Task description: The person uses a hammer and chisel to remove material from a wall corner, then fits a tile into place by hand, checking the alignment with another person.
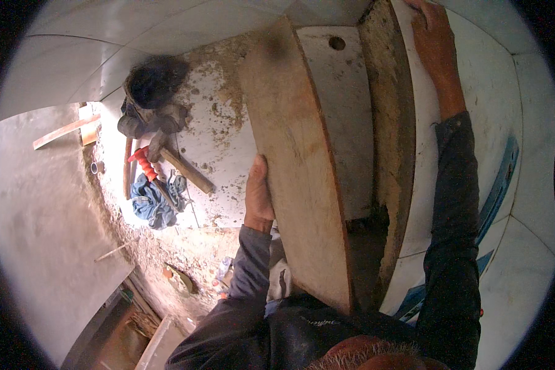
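A worker in dark sleeves steadies a long, dusty brown board (299,160) in a cramped, white-tiled space, the board set at a tilt at the center of the view, its lower end running down to the worker's dark clothing. The left hand (259,197) meets the board's left edge, thumb pointing up alongside it; the other fingers pass out of sight behind the board, and whether they are clamped on it cannot be told. The right hand (430,28) reaches to the top of the view beside a white tile panel (428,142), its fingertips bent and partly cut off by the rim, so their grip cannot be told either. Between the board and a rough, mortar-crusted edge (388,142) lies a pale slab (339,111) with a round dark hole (337,43); its lower part sinks into shadow. At left, in strong glare, a hammer (191,172) and a red-handled chisel (143,163) lie on or beside a crumpled blue cloth (154,206), near a dark bucket (154,85) whose inside is too black to read. Blue strips (498,182) at right are partly hidden by the right sleeve (453,246).
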Available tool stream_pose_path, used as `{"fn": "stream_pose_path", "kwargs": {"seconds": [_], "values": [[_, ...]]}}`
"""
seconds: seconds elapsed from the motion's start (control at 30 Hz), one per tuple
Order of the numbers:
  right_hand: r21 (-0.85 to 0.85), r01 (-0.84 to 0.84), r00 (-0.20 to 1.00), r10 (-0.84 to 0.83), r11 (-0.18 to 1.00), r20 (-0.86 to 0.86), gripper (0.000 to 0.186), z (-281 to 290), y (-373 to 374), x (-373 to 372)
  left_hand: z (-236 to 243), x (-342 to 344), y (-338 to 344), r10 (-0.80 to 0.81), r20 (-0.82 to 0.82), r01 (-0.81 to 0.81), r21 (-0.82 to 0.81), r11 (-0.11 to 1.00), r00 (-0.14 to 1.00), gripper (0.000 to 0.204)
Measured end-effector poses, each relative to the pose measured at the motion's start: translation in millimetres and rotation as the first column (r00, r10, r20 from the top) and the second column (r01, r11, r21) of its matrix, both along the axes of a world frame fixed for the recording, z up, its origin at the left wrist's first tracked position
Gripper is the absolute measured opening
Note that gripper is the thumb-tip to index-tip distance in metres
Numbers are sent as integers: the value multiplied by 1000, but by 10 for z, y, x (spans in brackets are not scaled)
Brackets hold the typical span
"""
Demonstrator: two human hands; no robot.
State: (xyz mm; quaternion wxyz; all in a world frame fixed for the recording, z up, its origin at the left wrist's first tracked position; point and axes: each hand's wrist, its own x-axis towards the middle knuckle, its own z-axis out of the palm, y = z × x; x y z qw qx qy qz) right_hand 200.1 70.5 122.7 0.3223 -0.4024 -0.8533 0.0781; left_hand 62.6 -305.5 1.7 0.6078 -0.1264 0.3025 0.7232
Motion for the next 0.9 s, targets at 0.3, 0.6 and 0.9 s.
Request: {"fn": "stream_pose_path", "kwargs": {"seconds": [0.3, 0.6, 0.9], "values": [[-7, -47, 998, 46, 999, -32, 24, -61, 26, 7, -66, -22, -199, 56, -20, -57, -84, 995, 998, 63], [22, -47, 999, 48, 999, -11, 24, -153, 77, 81, 8, -309, -938, 109, -496, -263, -252, 931, 861, 58], [110, -89, 995, 84, 990, 45, 24, -180, 130, 77, -179, -862, -1728, -62, -765, -346, -360, 866, 641, 53]]}}
